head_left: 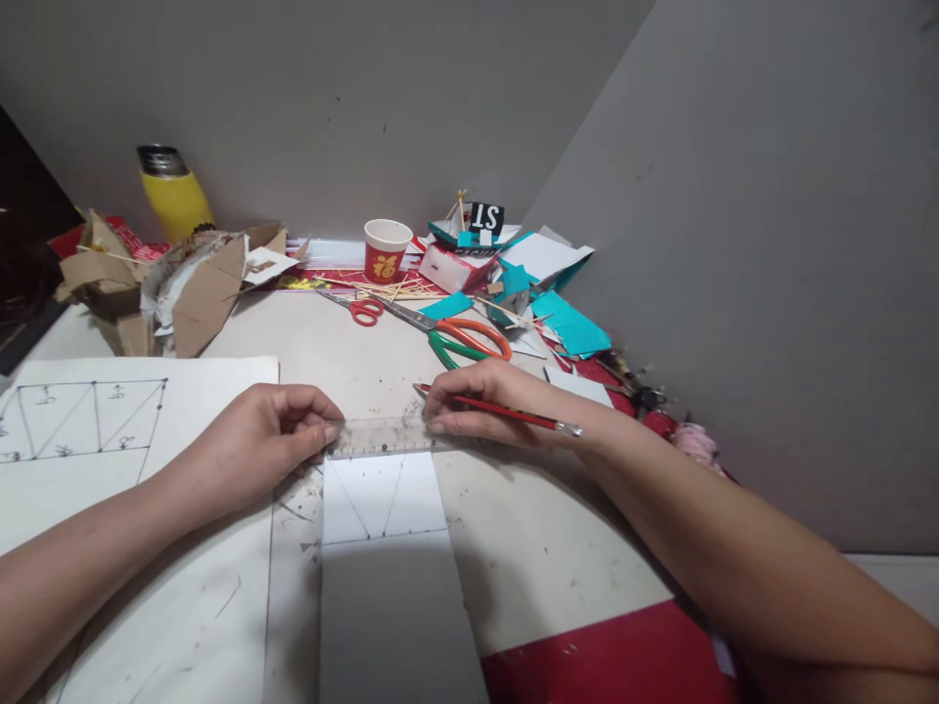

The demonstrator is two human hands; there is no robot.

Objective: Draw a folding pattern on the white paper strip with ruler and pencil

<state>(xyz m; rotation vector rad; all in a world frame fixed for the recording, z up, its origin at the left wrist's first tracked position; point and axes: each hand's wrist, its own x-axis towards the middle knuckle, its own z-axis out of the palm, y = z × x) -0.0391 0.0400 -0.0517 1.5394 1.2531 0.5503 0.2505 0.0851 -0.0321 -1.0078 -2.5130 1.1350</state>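
A clear plastic ruler [381,436] lies across the top edge of a narrow strip of white card [388,606]. Pencil lines on the upper part of the strip form slanted strokes above a straight line. My left hand [256,440] pinches the ruler's left end between thumb and fingers. At the other end, my right hand [484,399] grips the ruler with thumb and fingertips. A red pencil [506,411] with a white eraser also rests in my right hand, its tip pointing left. Left of the strip is a large paper sheet [212,587] with a drawn pattern of triangles and numbers.
Behind my hands lie orange-and-green-handled scissors [469,337], small red scissors [367,311] and thin wooden sticks [403,289]. A red paper cup [385,252], yellow bottle [176,200], cardboard scraps [209,303] and teal paper pieces [568,325] line the wall. A red sheet [608,660] lies front right.
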